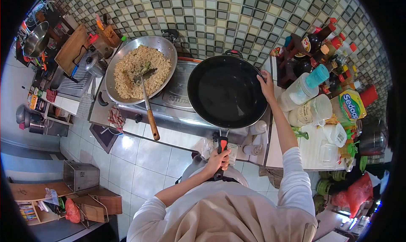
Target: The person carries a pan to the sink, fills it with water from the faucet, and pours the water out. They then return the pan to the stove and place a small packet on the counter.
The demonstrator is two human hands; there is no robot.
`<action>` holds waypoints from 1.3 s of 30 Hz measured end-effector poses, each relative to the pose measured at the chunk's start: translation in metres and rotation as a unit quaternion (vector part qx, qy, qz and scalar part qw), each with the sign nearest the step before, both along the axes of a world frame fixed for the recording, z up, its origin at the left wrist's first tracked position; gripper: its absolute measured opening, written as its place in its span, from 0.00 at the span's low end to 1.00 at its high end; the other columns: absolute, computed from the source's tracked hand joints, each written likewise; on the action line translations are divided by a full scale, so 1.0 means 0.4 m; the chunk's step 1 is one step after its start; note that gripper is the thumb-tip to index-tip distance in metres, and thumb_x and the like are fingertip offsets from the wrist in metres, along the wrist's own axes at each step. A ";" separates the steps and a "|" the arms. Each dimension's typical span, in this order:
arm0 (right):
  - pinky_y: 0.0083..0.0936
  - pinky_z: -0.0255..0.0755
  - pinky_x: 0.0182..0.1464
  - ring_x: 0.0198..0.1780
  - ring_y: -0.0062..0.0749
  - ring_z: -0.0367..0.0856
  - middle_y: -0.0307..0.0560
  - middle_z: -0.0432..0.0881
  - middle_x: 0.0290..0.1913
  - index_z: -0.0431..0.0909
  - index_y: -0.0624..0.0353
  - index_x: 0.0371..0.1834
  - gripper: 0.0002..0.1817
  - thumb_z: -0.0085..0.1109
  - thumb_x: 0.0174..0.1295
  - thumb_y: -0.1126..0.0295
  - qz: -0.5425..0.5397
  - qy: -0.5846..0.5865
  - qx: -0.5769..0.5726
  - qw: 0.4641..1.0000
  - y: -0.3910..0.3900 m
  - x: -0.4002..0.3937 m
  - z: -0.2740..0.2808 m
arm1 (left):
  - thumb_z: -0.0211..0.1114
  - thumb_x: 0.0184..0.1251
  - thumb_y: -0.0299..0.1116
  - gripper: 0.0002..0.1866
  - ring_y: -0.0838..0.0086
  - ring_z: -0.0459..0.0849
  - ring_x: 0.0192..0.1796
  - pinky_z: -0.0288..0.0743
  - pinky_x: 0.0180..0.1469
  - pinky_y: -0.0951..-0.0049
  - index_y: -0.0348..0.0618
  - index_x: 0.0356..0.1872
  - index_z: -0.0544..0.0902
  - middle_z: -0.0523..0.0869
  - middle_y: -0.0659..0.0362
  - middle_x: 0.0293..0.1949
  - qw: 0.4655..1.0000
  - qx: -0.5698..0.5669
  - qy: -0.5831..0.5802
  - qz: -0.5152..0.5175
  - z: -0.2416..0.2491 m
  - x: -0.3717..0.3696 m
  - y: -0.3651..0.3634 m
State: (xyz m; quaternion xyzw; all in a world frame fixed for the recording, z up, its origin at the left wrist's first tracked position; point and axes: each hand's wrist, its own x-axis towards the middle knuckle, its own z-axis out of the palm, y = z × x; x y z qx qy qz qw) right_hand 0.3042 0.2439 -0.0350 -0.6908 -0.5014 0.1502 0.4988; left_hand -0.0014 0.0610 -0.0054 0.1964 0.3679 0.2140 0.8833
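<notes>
A large black frying pan (230, 90) sits over the right side of the stove, its dark inside bare. My left hand (218, 162) is closed around its black-and-red handle, close to my body. At the pan's right edge, my right hand (267, 86) grips the rim with its fingers. To the left, a wide metal wok (169, 56) holds a heap of fried rice (141, 73) with some green bits in it. A spatula (148, 106) rests in the rice, and its wooden handle sticks out over the stove's front.
Sauce bottles (315, 41), plastic jars (311, 111) and a yellow Sedaap packet (351, 104) crowd the right counter. A red-lidded jar (99, 45), a metal pot (96, 64) and a cutting board (72, 47) stand left. Behind the stove rises a mosaic-tiled wall (237, 22).
</notes>
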 end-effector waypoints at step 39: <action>0.26 0.63 0.48 0.45 0.34 0.69 0.46 0.71 0.42 0.72 0.56 0.43 0.15 0.56 0.50 0.71 -0.052 -0.056 0.031 0.997 -0.242 -0.114 0.058 | 0.55 0.58 0.35 0.07 0.85 0.57 0.10 0.53 0.13 0.82 0.50 0.28 0.65 0.59 0.70 0.11 0.998 -0.059 -0.026 -0.027 -0.029 -0.027 0.047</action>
